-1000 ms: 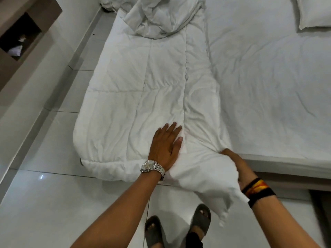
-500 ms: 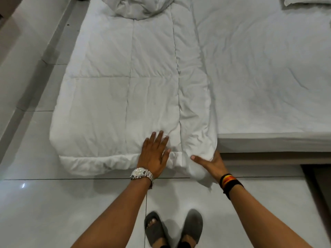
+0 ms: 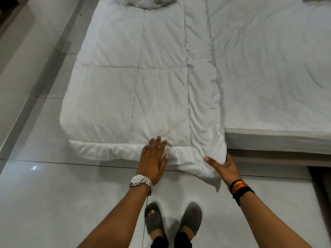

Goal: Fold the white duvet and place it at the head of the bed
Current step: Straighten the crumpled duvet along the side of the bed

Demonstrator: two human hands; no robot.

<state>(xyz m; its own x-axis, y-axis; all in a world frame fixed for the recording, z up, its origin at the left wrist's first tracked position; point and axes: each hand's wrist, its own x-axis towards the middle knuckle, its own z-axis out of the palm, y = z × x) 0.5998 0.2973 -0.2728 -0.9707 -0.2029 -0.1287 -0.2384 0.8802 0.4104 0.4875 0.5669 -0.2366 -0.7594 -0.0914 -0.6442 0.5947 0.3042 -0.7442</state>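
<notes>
While the person stands at the foot of the bed, the white duvet lies folded into a long strip along the bed's left side, running from the near edge up toward the top of the view, where its far end is bunched into a rumpled heap. Its cover is plain white and softly wrinkled, quilted into large rectangular panels by stitched seams: two long seams run lengthwise and one crosses them about halfway up. The left edge of the strip is rounded and puffy where the layers double over, and it overhangs the mattress toward the pale tiled floor. Along the near end a thick rolled hem hangs over the foot of the bed, and the near right corner droops lower than the rest into a crumpled point. To the right of the strip, the wrinkled white sheet covers the bare part of the mattress. The left hand, with a silver watch at its wrist, lies flat and spread on the near hem, fingers straight and gripping nothing. The right hand, with black, yellow and red bands at its wrist, cups the drooping corner, thumb on the front and fingers curled behind the fabric. Grey slippers show below on the floor.
</notes>
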